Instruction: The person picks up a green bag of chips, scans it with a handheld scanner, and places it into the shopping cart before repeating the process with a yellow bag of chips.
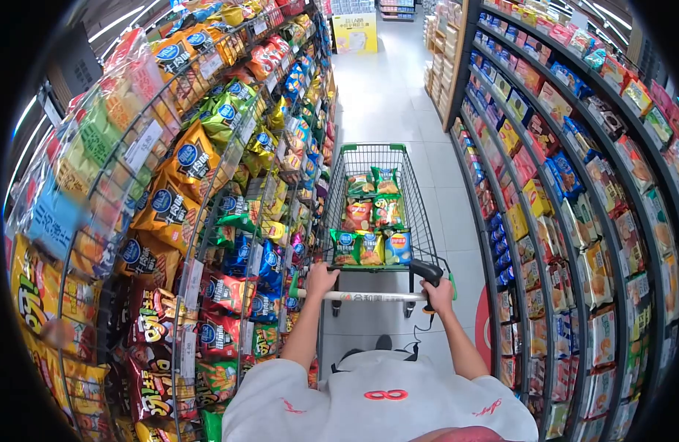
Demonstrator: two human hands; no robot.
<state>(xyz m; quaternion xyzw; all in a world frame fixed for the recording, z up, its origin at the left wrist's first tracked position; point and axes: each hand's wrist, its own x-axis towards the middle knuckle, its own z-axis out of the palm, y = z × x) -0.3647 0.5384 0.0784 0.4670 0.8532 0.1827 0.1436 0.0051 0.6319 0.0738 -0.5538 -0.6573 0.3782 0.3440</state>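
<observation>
My left hand (322, 281) is wrapped round the left end of the shopping cart's pale handle bar (369, 297). At the bar's right end, my right hand (440, 295) is closed on a black handheld barcode scanner (426, 272), whose cable hangs down towards my waist. Whether that hand also grips the bar is hard to see. Ahead of the handle stands the wire shopping cart (422, 195) with green corners. Several snack bags lie in it in rows, among them a red bag (359, 215), a yellow-green bag (371, 248) and a blue bag (398, 247).
A tall wire rack (185, 295) full of chip bags runs close along the left. On the right, dark shelves (535, 184) hold packaged snacks. The tiled aisle floor (387, 88) leads forward between them to a yellow display box (355, 34).
</observation>
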